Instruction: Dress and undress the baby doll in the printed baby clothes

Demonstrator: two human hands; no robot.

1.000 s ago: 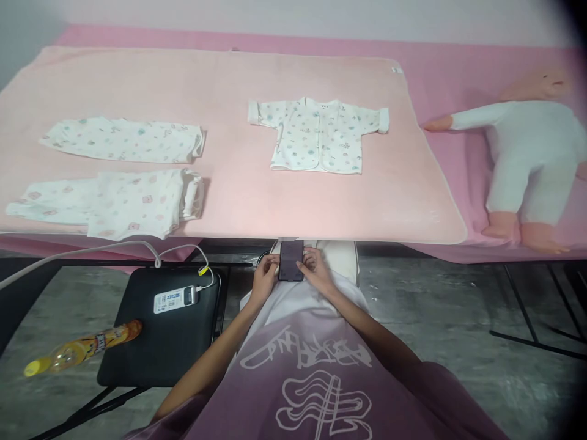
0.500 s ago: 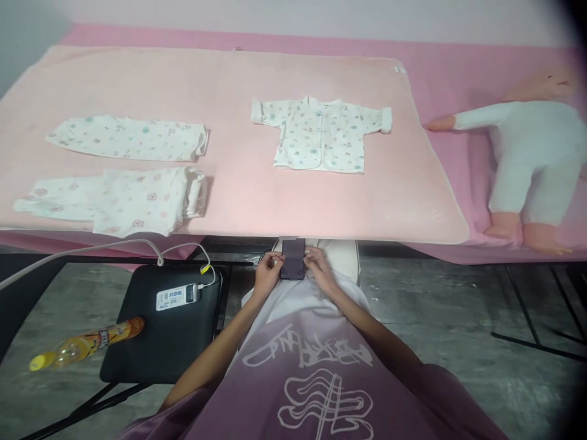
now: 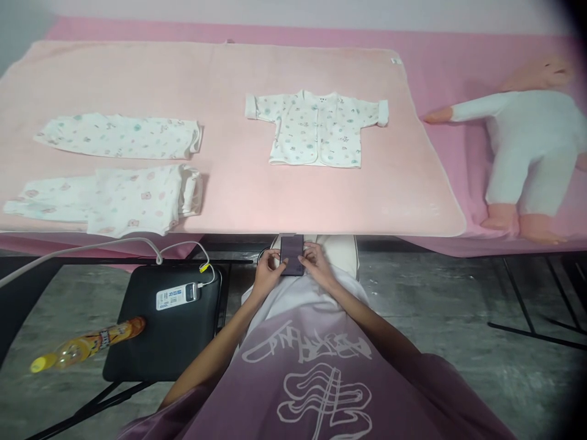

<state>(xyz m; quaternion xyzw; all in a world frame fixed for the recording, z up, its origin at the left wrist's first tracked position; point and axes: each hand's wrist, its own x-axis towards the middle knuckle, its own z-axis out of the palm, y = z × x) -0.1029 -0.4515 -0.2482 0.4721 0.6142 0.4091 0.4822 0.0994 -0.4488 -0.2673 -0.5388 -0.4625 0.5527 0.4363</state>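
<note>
1. My left fingers (image 3: 274, 252) and right fingers (image 3: 313, 248) grip the dark phone (image 3: 292, 247) from either side, thumbs on its face; it sits between them.
2. Nearer me than my fingers, white lettering (image 3: 306, 343) crosses my purple shirt (image 3: 389, 391), too stylised to read.
3. Left of my fingers, the white device (image 3: 170, 297) bears blue print too small to read; the label (image 3: 104, 338) on the bottle (image 3: 71, 352) is illegible too.
4. Beyond my fingers, the far-right corner of the pink mat (image 3: 229, 201) carries a white tag (image 3: 396, 61), its text unreadable.
</note>
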